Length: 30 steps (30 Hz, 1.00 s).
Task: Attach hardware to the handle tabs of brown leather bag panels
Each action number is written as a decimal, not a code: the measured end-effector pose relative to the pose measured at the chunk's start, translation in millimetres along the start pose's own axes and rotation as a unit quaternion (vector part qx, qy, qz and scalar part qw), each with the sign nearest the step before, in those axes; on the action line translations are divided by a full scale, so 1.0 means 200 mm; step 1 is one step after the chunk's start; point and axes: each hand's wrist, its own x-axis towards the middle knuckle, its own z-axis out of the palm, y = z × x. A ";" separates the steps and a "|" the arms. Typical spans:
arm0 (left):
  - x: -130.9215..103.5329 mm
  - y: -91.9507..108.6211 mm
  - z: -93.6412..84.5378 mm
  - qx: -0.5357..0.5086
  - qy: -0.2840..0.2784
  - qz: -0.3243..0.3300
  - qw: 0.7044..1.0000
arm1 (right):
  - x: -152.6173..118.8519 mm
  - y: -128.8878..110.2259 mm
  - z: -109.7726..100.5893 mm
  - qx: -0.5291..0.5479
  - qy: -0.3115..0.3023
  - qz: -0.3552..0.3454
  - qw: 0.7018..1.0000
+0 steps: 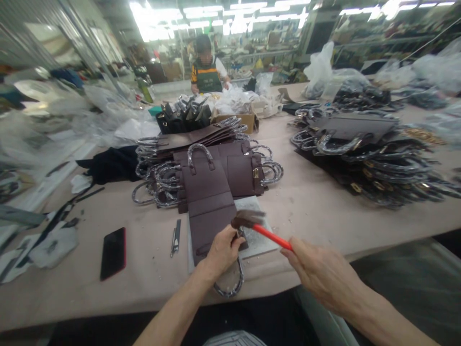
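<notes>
My right hand (313, 262) is closed round the red handle of a hammer (272, 235). The hammer's dark head is over the fingertips of my left hand (224, 247), slightly blurred. My left fingers are pinched at the lower right corner of a dark brown handbag panel (211, 211); what they hold is small and mostly hidden. One plastic-wrapped handle loops up at the panel's far end, another wrapped handle (230, 291) hangs below my left hand. Under the panel lies a pale grey slab (257, 245).
Brown bag panels (201, 137) are stacked just beyond, and another pile (374, 154) fills the right side. A phone (113, 253) and a cutter knife (176, 236) lie at left. Farther off are a cardboard box (252, 124), plastic bags and another person (209, 72).
</notes>
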 end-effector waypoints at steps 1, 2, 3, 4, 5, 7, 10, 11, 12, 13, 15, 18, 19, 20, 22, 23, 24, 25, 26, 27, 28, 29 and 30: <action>0.00 -0.01 0.00 -0.007 0.002 -0.005 1.000 | -0.01 0.01 0.02 -0.024 -0.026 -0.004 0.999; 0.00 -0.02 0.01 -0.013 0.003 -0.007 1.000 | -0.02 0.01 0.03 -0.038 -0.044 0.005 0.998; 0.00 -0.02 0.01 -0.017 0.003 -0.005 1.000 | -0.03 0.03 0.04 -0.038 -0.056 0.024 0.997; 0.00 -0.02 0.01 -0.019 0.004 0.000 1.000 | -0.03 0.04 0.05 -0.028 -0.066 0.047 0.996; -0.01 -0.03 0.01 -0.019 0.006 0.007 1.000 | -0.04 0.06 0.06 -0.014 -0.075 0.073 0.994; -0.01 -0.03 0.01 -0.019 0.008 0.016 1.000 | -0.05 0.11 0.09 0.011 -0.103 0.127 0.987; -0.01 -0.03 0.01 -0.020 0.014 0.019 1.000 | -0.06 0.24 0.20 0.045 -0.149 0.221 0.963; -0.01 -0.04 0.02 -0.020 0.015 0.022 0.999 | -0.06 0.29 0.26 0.066 -0.157 0.256 0.951; -0.01 -0.04 0.02 -0.020 0.019 0.025 0.999 | -0.06 0.36 0.32 0.087 -0.162 0.289 0.939; -0.01 -0.04 0.02 -0.018 0.022 0.029 0.999 | -0.06 0.42 0.37 0.101 -0.168 0.317 0.928; -0.01 -0.04 0.03 -0.010 0.027 0.038 0.999 | -0.04 0.53 0.47 0.077 -0.177 0.347 0.918; 0.00 -0.04 0.03 0.001 0.035 0.042 0.999 | -0.01 0.58 0.55 -0.055 -0.133 0.297 0.944; -0.01 -0.04 0.03 0.003 0.036 0.041 0.999 | 0.00 0.56 0.56 -0.085 -0.098 0.252 0.959; -0.01 -0.04 0.03 0.003 0.036 0.041 0.999 | 0.01 0.52 0.58 -0.092 -0.057 0.198 0.974; -0.02 -0.04 0.03 0.000 0.038 0.044 0.998 | 0.02 0.39 0.63 -0.047 0.007 0.084 0.995; -0.02 -0.04 0.03 -0.003 0.039 0.047 0.998 | 0.02 0.31 0.67 -0.005 0.019 0.037 0.999; -0.03 -0.05 0.03 -0.006 0.039 0.049 0.998 | 0.02 0.23 0.71 0.030 0.014 0.005 0.999; -0.03 -0.05 0.03 -0.008 0.039 0.050 0.998 | 0.02 0.15 0.76 0.053 0.002 -0.012 0.999; -0.03 -0.06 0.04 -0.011 0.037 0.048 0.998 | 0.01 0.09 0.80 0.062 -0.012 -0.016 0.998; -0.03 -0.07 0.04 -0.018 0.037 0.045 0.998 | 0.00 0.04 0.84 0.062 -0.020 -0.008 0.998; -0.02 -0.07 0.05 -0.034 0.040 0.037 0.998 | -0.01 0.00 0.87 0.060 -0.023 0.001 0.998; -0.01 -0.07 0.05 -0.063 0.049 0.021 0.997 | -0.01 -0.02 0.89 0.058 -0.021 0.010 0.998; 0.01 -0.08 0.04 -0.113 0.069 -0.008 0.991 | -0.02 -0.03 0.90 0.060 -0.017 0.015 0.998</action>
